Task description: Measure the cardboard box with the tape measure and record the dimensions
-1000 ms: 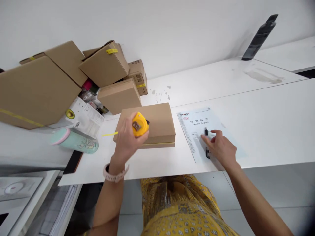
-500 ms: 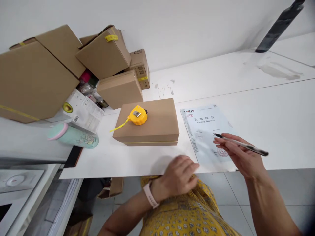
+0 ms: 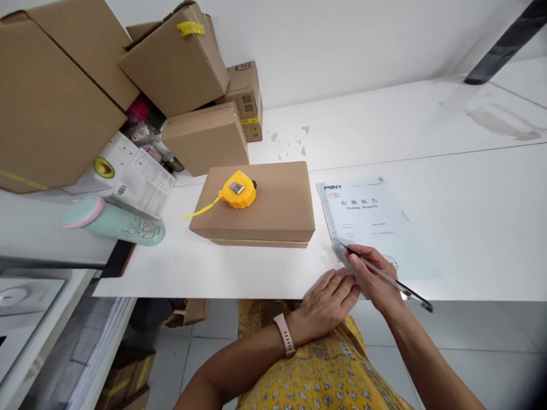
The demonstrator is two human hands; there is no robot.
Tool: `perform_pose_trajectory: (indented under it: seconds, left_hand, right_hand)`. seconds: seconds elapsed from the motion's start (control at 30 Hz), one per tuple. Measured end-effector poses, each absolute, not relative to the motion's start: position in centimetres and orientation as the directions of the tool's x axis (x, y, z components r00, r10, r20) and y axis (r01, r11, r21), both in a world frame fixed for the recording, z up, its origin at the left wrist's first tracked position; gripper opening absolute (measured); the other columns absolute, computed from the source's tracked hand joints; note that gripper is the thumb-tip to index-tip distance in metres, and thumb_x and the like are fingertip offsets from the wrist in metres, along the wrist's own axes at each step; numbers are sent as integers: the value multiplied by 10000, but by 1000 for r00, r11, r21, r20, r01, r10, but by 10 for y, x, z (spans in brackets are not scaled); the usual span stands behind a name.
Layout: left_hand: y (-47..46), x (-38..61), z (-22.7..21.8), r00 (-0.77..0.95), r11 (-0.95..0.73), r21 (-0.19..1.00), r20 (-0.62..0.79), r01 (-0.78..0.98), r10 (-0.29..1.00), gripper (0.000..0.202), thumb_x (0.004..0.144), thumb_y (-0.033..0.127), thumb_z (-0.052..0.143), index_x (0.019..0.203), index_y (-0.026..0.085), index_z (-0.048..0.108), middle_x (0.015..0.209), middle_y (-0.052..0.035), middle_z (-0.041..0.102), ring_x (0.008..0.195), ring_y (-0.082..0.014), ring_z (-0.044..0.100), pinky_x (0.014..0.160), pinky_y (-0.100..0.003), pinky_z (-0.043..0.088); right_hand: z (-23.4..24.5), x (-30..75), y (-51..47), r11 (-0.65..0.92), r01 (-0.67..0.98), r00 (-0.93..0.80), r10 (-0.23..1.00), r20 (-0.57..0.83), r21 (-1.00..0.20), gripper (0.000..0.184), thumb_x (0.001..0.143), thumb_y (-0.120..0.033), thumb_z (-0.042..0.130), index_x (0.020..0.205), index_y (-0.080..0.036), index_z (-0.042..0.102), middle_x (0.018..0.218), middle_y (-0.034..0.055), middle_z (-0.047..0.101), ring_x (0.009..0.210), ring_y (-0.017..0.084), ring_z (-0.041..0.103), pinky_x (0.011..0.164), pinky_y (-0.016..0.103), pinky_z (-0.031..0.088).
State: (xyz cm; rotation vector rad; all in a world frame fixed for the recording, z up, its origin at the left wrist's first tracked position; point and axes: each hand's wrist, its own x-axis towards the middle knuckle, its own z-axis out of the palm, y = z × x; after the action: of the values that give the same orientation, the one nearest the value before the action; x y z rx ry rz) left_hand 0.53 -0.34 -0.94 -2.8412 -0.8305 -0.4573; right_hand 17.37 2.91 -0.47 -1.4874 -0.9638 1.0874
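Observation:
A black-tipped pen [image 3: 384,275] is gripped in my right hand [image 3: 376,282], its tip over the left edge of a printed testing report [image 3: 363,219]. I cannot tell whether the tip touches the paper. My left hand [image 3: 331,299], with a pink band at its wrist, lies flat at the table's front edge by the report's lower left corner, fingers extended and holding nothing. Left of the report lies a closed brown cardboard box [image 3: 277,199]. On top of it rests a yellow tape measure [image 3: 239,189] with a short piece of tape drawn out.
Cardboard boxes [image 3: 175,62] are piled at the back left, beside a white carton [image 3: 132,176] with an avocado picture. A mint bottle [image 3: 123,222] lies at the left edge near a dark flat object [image 3: 117,261]. A dark bottle [image 3: 504,45] stands at the back right.
My right hand has brought the pen left and down to the report's left edge. The left hand has moved right and settled on the table edge. The view has shifted slightly.

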Motion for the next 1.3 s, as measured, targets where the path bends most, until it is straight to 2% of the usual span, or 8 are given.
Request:
perform_pose_trajectory:
  seconds: [0.07,0.17,0.27,0.47,0.6,0.8,1.0,1.3]
  left_hand:
    - [-4,6,-11,803,-838,-49,321,543,502,387,1048,197,438,1394,102,581,1432,-117,614,1368,-274,539,1225,-426,347]
    - [-3,6,-11,813,-841,-50,292,539,504,403,1050,193,431,1417,81,556,1449,-139,595,1377,-279,532,1238,-427,332]
    - [-3,7,-11,794,-818,-55,286,572,536,413,1052,184,423,1414,24,542,1441,-179,596,1390,-277,524,1262,-410,294]
    - [-4,7,-11,782,-804,-74,301,591,546,404,1047,175,438,1397,14,557,1436,-187,608,1366,-263,550,1254,-402,311]
    - [-3,6,-9,782,-799,-93,301,594,546,400,1046,190,437,1389,33,570,1446,-179,605,1360,-260,557,1248,-400,323]
    - [-2,7,-10,763,-795,-72,346,602,546,396,1045,188,431,1378,31,577,1417,-169,629,1338,-250,577,1238,-384,337]
    - [-2,7,-9,783,-805,-66,288,590,551,412,1047,190,431,1403,12,539,1439,-204,596,1344,-256,567,1232,-394,337]
    - [-2,5,-6,777,-801,-71,305,595,550,410,1050,196,422,1402,27,549,1431,-174,612,1337,-249,573,1237,-387,311]
  right_hand:
    - [-8,172,28,-121,161,316,947,-65,-979,357,806,-573,764,858,-240,646,722,5,648,625,161,585,566,294,487]
    - [-12,172,28,-35,251,265,964,34,-967,318,888,-553,681,945,-246,619,771,5,632,638,155,572,570,287,489]
    - [-17,175,29,-33,289,204,979,28,-957,342,869,-546,707,982,-237,610,829,32,675,673,176,622,594,310,517]
    - [-20,183,31,-79,393,233,972,16,-916,334,886,-515,692,771,-236,550,586,-28,555,504,133,492,460,265,401]
    - [-19,181,27,-35,387,163,986,31,-922,259,904,-476,677,890,-236,580,693,-16,611,550,135,528,475,259,416]
    - [-18,179,25,25,455,209,969,134,-890,299,901,-422,684,739,-240,510,595,-44,523,505,119,472,471,262,385]
    - [-19,180,25,50,486,187,969,159,-873,300,914,-421,664,734,-245,500,601,-44,523,510,123,473,482,272,389]
    - [-20,180,26,36,502,169,976,139,-864,304,913,-454,655,743,-249,510,609,-32,548,519,135,490,494,284,407]
